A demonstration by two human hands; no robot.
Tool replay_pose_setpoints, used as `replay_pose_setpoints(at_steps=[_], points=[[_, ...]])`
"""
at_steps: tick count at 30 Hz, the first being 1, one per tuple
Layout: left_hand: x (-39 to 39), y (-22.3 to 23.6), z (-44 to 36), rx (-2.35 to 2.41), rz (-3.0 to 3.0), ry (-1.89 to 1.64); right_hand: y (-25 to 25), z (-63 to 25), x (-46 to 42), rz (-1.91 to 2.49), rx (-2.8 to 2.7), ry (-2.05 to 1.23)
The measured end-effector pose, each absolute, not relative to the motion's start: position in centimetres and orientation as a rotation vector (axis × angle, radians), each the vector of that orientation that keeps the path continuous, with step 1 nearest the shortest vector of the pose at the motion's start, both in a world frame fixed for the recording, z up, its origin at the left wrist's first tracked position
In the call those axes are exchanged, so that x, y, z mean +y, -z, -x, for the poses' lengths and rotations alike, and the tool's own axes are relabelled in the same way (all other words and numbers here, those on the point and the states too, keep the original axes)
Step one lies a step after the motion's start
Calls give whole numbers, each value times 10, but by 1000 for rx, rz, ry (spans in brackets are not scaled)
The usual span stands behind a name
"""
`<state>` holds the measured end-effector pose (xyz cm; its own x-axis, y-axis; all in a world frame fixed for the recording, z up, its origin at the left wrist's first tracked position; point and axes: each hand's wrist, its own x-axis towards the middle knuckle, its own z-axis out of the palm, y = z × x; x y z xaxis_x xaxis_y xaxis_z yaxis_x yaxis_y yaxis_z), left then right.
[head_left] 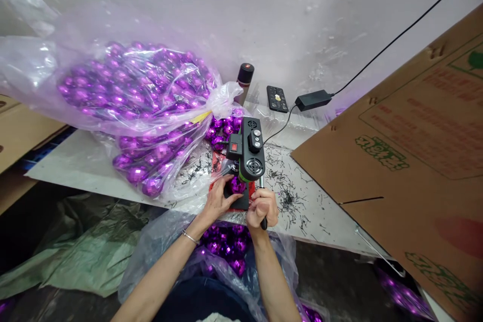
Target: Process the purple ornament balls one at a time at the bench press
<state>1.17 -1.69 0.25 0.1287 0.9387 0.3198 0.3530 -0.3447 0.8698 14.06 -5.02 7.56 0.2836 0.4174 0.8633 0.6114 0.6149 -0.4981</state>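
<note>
A shiny purple faceted ball [237, 184] sits on the dark base plate of a small black bench drill press [253, 148], directly under its head. My left hand [222, 196] grips the ball from its left side, thumb and fingers around it. In my right hand [263, 207] is the drill press's lever handle [263, 222], with the fingers wrapped round its black grip. The drill's tip and the ball's top are hidden by the machine's head. A red sheet [252, 192] shows beneath the base.
A large clear bag [136, 95] of purple balls lies at left on the white table [313, 216]. Behind stand a dark cylinder [245, 75], a phone [276, 98] and a power adapter [313, 100]. Black bits litter the tabletop. A cardboard box [400, 161] fills the right; more balls [226, 246] lie in my lap.
</note>
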Motion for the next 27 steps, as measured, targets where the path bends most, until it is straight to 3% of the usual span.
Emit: replay_pose_setpoints(at_steps=[16, 27], points=[[-15, -4, -11, 1207, -1785, -1214, -57, -145, -45, 918, -1427, 190], [-12, -3, -11, 1231, -1831, -1217, -73, -144, -48, 944, -1429, 180]])
